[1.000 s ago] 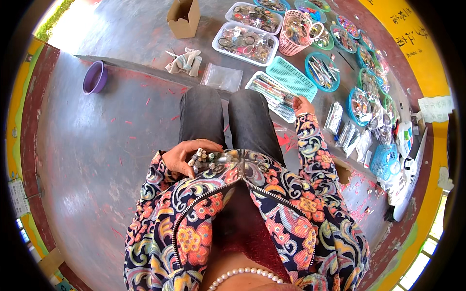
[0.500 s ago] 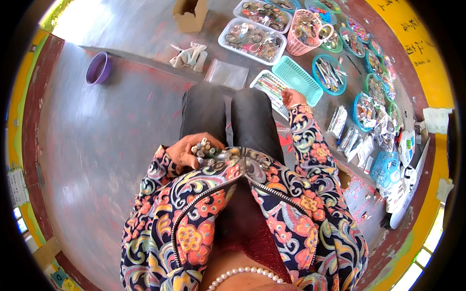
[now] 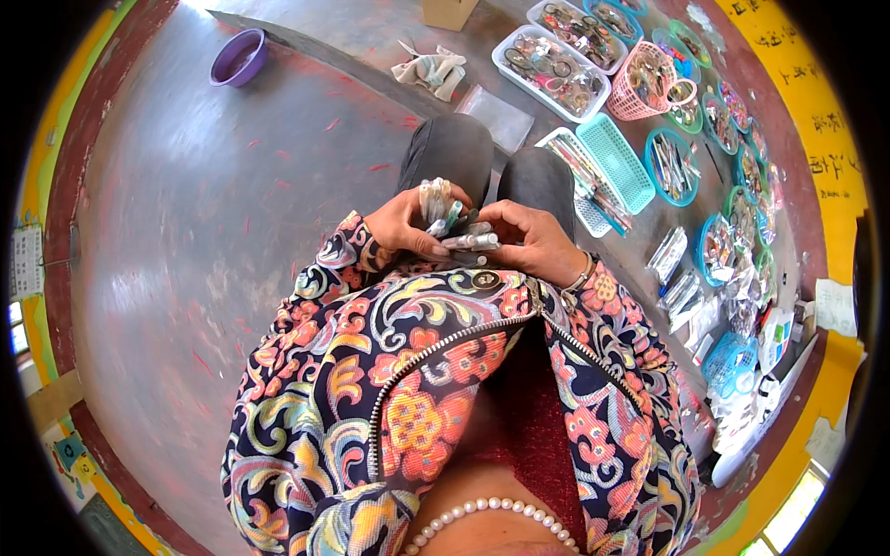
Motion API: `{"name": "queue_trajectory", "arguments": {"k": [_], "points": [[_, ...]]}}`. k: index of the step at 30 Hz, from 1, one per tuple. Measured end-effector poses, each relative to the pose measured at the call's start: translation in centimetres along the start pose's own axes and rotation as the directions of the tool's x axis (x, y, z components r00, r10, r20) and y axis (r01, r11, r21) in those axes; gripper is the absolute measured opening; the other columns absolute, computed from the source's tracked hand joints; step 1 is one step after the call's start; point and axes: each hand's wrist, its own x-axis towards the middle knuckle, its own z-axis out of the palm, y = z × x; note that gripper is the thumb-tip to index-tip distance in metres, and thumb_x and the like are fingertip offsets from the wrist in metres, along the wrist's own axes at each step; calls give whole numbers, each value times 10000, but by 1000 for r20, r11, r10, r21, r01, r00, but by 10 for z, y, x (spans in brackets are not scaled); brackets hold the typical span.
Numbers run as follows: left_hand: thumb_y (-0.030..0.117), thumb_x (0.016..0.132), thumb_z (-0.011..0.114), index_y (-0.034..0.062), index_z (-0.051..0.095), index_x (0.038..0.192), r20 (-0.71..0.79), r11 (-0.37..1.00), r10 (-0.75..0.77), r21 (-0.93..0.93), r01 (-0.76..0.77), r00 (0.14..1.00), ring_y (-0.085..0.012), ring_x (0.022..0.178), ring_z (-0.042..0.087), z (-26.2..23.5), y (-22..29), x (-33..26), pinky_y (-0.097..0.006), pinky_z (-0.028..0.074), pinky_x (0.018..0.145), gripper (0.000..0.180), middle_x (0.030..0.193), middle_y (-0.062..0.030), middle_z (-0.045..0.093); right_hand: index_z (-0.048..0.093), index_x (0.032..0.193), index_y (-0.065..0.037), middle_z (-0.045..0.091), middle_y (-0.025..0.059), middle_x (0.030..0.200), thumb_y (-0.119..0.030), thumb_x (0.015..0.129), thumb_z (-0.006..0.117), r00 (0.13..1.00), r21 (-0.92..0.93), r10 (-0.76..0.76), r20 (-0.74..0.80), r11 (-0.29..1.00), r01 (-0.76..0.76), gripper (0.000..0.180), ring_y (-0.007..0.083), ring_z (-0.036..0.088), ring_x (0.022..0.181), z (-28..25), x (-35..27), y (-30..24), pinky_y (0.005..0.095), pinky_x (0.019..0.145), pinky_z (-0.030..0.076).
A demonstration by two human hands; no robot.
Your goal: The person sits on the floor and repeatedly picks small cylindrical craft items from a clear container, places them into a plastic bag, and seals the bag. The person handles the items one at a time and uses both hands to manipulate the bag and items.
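Note:
My left hand [image 3: 400, 225] grips a bundle of small metal clippers [image 3: 443, 208], fanned upward in front of my chest above my knees. My right hand [image 3: 528, 239] has come in beside it, and its fingers pinch one silver clipper [image 3: 473, 242] lying crosswise at the base of the bundle. Both hands touch over my lap, just above the zip of my patterned jacket. My knees in dark trousers [image 3: 454, 148] show right behind the hands.
A white tray [image 3: 593, 199] and a teal basket [image 3: 616, 162] lie on the floor by my right knee. Further right and behind stand several trays, bowls and a pink basket [image 3: 649, 88] of small metal items. A purple bowl [image 3: 237, 57] and a cloth [image 3: 431, 69] lie at the back left.
My right hand has drawn back from the trays on the floor to my lap and joined the left hand on the bundle. The view has tilted downward.

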Motion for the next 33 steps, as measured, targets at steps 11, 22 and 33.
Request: {"name": "queue_trajectory", "arguments": {"k": [11,22,33], "points": [[103,509,841,30,262,1310,-223,957,290,41,-289,930,-177,1118,416,-11,-23,-2,-322,304,972,991,1205,-78,441,565,870,-11,632,46,772,-109,753,667,965,-86,-103,-240,993,84,184,87,596,725,13,44,0,235,644,465],[76,541,815,91,6,1380,-300,890,429,300,-342,852,-214,1146,408,15,-11,-4,-353,342,963,1165,1226,-103,399,579,813,-25,611,126,735,-180,698,670,931,-515,-289,-224,846,139,214,266,608,681,24,51,-15,320,619,466],[-10,591,683,53,269,1285,-435,914,360,-12,-406,825,-200,911,565,-6,-15,-1,-342,455,818,811,975,-97,557,617,900,11,604,88,781,-86,759,627,911,-543,-386,-144,800,253,171,147,579,680,20,48,-15,261,602,448]]}}
